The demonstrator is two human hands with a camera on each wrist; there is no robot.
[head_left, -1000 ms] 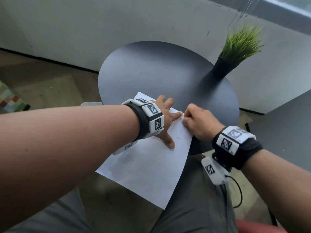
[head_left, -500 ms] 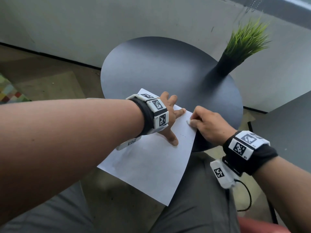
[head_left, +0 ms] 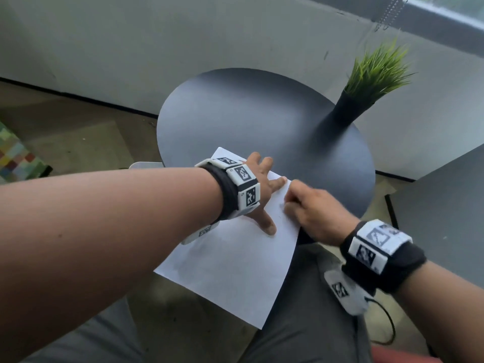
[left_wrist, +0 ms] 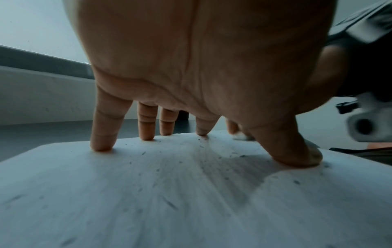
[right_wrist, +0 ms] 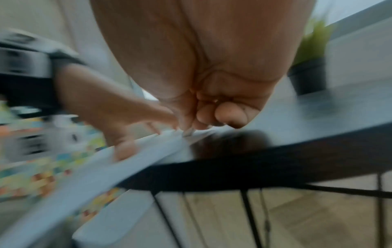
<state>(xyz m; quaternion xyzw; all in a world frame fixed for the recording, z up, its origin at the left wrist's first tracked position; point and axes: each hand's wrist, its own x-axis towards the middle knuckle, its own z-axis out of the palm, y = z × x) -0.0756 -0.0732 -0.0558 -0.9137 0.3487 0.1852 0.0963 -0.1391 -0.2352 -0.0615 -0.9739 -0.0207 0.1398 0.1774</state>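
head view gives us the round dark desk, where a white paper sheet lies half over the near rim. our left grip presses it with straight, spread fingers so it cannot slide; our right grip, tightly curled, pinches its far right edge. motion blur hides the exact pinch.

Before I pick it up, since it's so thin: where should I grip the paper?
Pinch the overhanging edge of the paper, coming from the near side: it juts past the table rim, so a thumb fits under. Elsewhere the left hand presses it flat.
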